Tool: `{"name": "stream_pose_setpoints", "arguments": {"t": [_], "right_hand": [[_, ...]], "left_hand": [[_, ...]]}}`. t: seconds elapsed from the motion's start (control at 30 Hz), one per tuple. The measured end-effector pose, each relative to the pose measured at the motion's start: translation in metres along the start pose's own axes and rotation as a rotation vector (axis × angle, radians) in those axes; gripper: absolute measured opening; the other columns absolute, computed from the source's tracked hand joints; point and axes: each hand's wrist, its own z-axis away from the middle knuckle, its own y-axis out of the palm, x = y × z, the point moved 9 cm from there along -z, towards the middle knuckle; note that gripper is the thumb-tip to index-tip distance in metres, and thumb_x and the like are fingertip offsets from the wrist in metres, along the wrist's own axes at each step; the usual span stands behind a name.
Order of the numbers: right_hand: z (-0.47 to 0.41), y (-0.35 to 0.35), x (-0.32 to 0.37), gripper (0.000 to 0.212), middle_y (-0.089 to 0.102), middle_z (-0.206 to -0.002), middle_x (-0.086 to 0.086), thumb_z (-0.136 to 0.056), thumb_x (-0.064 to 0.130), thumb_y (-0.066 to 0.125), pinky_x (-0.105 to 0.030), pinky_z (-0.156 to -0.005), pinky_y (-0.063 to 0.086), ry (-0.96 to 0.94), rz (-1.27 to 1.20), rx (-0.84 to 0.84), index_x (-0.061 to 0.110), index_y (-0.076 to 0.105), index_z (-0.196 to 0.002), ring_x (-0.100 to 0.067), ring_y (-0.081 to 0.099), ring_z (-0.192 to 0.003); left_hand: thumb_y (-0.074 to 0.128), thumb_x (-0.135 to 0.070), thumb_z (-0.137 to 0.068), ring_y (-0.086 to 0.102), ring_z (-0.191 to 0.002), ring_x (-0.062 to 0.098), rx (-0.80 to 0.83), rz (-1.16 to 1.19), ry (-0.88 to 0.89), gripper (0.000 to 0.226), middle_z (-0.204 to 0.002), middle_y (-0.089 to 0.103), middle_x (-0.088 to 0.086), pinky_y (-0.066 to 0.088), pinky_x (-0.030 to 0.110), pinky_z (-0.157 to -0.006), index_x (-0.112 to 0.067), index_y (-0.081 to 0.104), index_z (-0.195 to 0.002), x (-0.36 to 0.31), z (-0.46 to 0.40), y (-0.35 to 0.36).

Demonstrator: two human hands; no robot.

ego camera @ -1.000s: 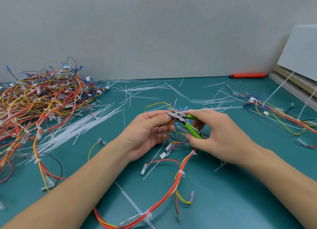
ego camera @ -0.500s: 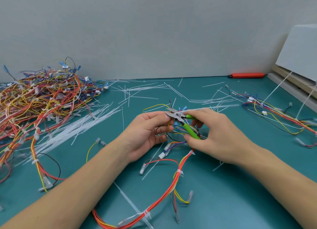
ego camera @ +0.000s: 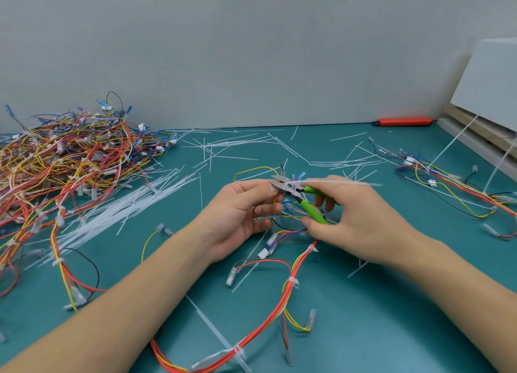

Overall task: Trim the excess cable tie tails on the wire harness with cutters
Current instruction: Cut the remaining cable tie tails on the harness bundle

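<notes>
Harness (ego camera: pixel 282 216) wires sit bunched between both hands above the teal counter (ego camera: pixel 363 330). Left hand (ego camera: pixel 237 216) pinches them steady while right hand (ego camera: pixel 349 218) grips green-handled cutters (ego camera: pixel 296 193), blades parted near a white tie tail (ego camera: pixel 335 183), likely ready to snip.

Even, bright, diffuse light; shadows are faint and soft, no glare. Wide-angle bending curves the mat (ego camera: pixel 391 330) edge. Slight blur softens the forearms and the tie tail (ego camera: pixel 340 182)
</notes>
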Motion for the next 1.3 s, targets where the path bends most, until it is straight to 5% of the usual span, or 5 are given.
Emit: {"name": "stream_pose_setpoints", "arguments": {"t": [0.27,0.53,0.93,1.1,1.3], "right_hand": [[0.000,0.003,0.002,0.058,0.059,-0.096,0.026,-0.078,0.050,0.070,-0.024,-0.088,0.050,-0.011,0.039,0.004,0.039,0.062,-0.135,-0.005,0.059,-0.095],[0.001,0.007,-0.008,0.033,0.053,-0.071,0.002,-0.089,0.027,0.079,-0.019,-0.059,0.039,0.057,-0.152,0.041,0.038,0.070,-0.118,-0.008,0.042,-0.060],[0.004,0.010,-0.006,0.050,0.061,-0.086,0.010,-0.076,0.053,0.071,-0.030,-0.072,0.051,0.095,-0.062,0.017,0.040,0.065,-0.125,-0.012,0.058,-0.076],[0.002,0.011,-0.004,0.023,0.052,-0.069,0.001,-0.087,0.031,0.074,-0.022,-0.057,0.040,0.066,-0.158,0.025,0.032,0.069,-0.110,-0.009,0.042,-0.058],[0.004,0.012,-0.006,0.049,0.059,-0.083,0.012,-0.079,0.053,0.067,-0.021,-0.068,0.045,0.089,-0.065,0.000,0.042,0.064,-0.126,-0.011,0.057,-0.076]], "left_hand": [[0.072,-0.020,-0.086,0.066,-0.071,0.008,-0.008,-0.005,-0.008,0.007,-0.084,0.069,-0.002,0.049,0.021,-0.060,-0.019,0.078,-0.088,0.002,0.000,-0.001],[0.072,-0.025,-0.084,0.068,-0.074,0.008,-0.002,0.029,-0.017,0.008,-0.085,0.069,-0.003,0.049,0.022,-0.060,-0.021,0.077,-0.088,0.002,0.000,-0.003],[0.072,-0.025,-0.083,0.068,-0.072,0.007,-0.006,0.003,-0.020,0.010,-0.084,0.070,-0.004,0.049,0.021,-0.060,-0.021,0.079,-0.088,0.003,-0.001,-0.002],[0.072,-0.027,-0.084,0.069,-0.074,0.008,-0.009,0.018,-0.019,0.008,-0.084,0.070,-0.003,0.049,0.022,-0.060,-0.022,0.078,-0.085,0.001,0.000,-0.003],[0.076,-0.022,-0.086,0.067,-0.073,0.009,-0.016,0.005,-0.024,0.004,-0.085,0.070,-0.002,0.049,0.022,-0.061,-0.019,0.078,-0.088,0.003,-0.001,-0.005]]}}
